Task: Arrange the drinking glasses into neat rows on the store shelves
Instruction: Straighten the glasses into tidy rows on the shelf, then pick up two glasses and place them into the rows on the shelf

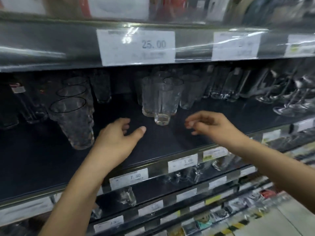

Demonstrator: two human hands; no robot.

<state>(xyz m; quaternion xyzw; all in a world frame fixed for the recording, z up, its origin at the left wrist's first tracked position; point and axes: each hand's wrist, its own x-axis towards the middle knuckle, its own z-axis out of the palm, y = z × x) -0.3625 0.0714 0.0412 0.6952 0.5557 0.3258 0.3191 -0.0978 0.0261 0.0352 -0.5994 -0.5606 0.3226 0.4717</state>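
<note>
A tall clear glass (162,103) stands at the front of a cluster of similar glasses (172,92) in the middle of the dark shelf (153,143). A row of textured glasses (73,116) runs front to back at the left. My left hand (117,138) hovers over the shelf, left of and below the front glass, fingers relaxed and empty. My right hand (207,124) hangs to the right of that glass, fingers loosely curled, holding nothing. Neither hand touches a glass.
Slim tall glasses (226,86) and stemmed glasses (289,99) fill the right of the shelf. The shelf above (136,46) carries price tags on its edge. Lower shelves (170,189) hold small glasses and more price tags. Bare shelf surface lies in front of the hands.
</note>
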